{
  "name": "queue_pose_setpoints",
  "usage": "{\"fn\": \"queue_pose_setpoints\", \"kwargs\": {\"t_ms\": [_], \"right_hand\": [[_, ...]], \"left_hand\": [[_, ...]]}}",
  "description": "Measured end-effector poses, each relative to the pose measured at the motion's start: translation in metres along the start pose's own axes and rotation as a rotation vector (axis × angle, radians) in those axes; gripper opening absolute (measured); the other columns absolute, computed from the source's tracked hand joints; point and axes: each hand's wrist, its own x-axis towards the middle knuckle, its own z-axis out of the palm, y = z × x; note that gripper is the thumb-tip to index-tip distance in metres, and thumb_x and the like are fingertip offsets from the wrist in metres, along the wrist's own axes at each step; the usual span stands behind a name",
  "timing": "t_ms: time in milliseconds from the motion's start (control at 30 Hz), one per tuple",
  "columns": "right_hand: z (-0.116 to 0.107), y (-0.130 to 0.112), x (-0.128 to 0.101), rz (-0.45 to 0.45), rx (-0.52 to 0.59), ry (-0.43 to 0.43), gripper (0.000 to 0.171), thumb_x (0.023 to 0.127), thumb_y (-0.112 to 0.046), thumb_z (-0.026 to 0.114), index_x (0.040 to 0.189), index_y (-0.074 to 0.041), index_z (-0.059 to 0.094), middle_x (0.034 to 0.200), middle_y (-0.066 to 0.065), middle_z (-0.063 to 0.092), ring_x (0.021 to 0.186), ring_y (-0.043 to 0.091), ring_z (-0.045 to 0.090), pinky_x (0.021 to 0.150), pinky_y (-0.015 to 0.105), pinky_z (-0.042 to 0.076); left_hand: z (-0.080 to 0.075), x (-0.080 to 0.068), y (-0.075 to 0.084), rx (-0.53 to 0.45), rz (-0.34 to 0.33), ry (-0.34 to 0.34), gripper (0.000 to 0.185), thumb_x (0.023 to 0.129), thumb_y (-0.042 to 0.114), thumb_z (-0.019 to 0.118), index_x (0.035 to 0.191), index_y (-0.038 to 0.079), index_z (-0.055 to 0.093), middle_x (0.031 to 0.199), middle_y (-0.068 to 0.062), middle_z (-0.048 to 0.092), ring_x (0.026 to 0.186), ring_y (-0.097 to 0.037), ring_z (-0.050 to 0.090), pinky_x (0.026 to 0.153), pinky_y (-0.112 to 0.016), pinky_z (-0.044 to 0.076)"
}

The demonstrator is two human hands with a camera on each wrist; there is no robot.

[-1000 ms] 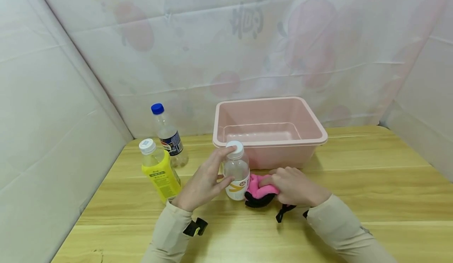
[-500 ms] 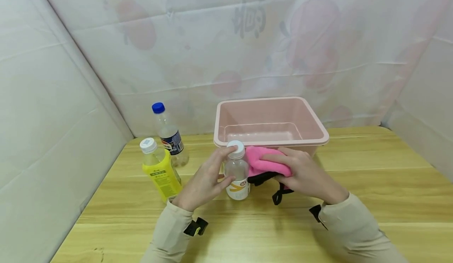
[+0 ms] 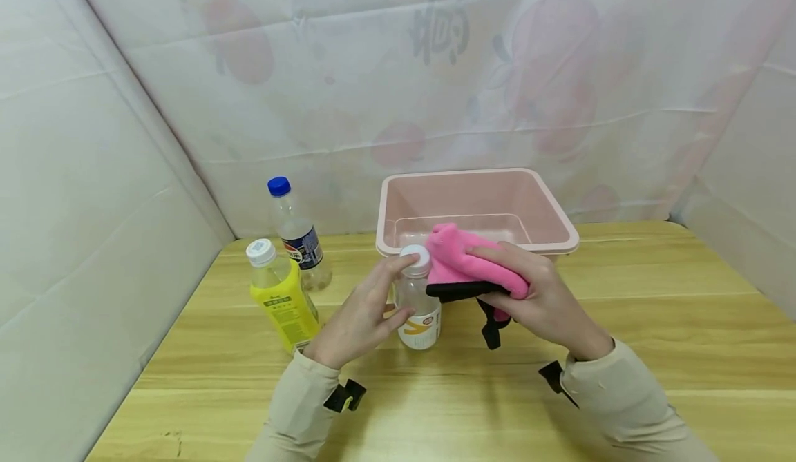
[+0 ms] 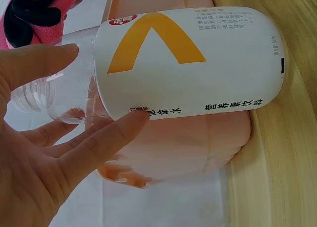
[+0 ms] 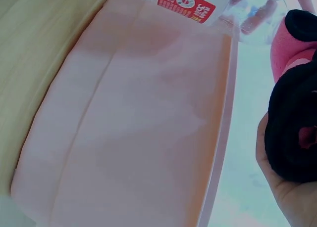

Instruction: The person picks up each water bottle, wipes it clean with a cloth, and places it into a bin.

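Three plastic bottles are counted on the pale wooden worktop (image 3: 622,324): one small clear bottle with a white cap and a white-and-orange label (image 3: 419,303), one yellow-labelled bottle with a white cap (image 3: 280,296), and one clear bottle with a blue cap and a dark label (image 3: 295,231). The small clear bottle stands upright just in front of one pink rectangular plastic tub (image 3: 547,206), near the middle of the worktop. It is steadied by the left hand (image 3: 361,320), whose grip is loosely wide: one fingertip is laid on the cap and the thumb is pressed against the label, the fingers kept nearly straight, as the left wrist view (image 4: 64,158) also shows. One folded pink cloth with black trim (image 3: 466,268) is held in the right hand (image 3: 541,303), with the grip curled around it; the cloth is raised off the worktop and brought against the cap and shoulder of the small bottle. One black strap is seen hanging beneath the cloth. The two other bottles stand to the left, close to each other, well apart from the tub. Two beige sleeves cover the forearms.
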Motion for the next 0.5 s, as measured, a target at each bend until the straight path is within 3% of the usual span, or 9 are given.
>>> {"fn": "queue_pose_setpoints", "kwargs": {"t_ms": [233,500], "right_hand": [[0.0022,0.0007,-0.0006,-0.021,-0.086,-0.005,0.065,0.067,0.018,0.082,0.126,-0.004,0.069,0.117,0.008,0.070,0.090,0.013,0.061,0.079,0.018,0.050],[-0.0030,0.0019,-0.0026,0.018,-0.175,-0.116,0.063,0.071,0.011,0.083,0.129,-0.005,0.067,0.123,0.010,0.069,0.104,0.013,0.064,0.094,0.012,0.046]], "left_hand": [[0.0008,-0.0001,-0.0002,0.001,0.002,0.004,0.077,0.085,-0.011,0.074,0.149,0.007,0.034,0.139,-0.019,0.049,0.114,-0.031,0.058,0.077,-0.027,0.061],[0.0012,0.0009,-0.0012,0.011,0.005,0.006,0.077,0.085,-0.010,0.075,0.149,0.006,0.034,0.138,-0.018,0.049,0.111,-0.029,0.057,0.077,-0.025,0.061]]}}
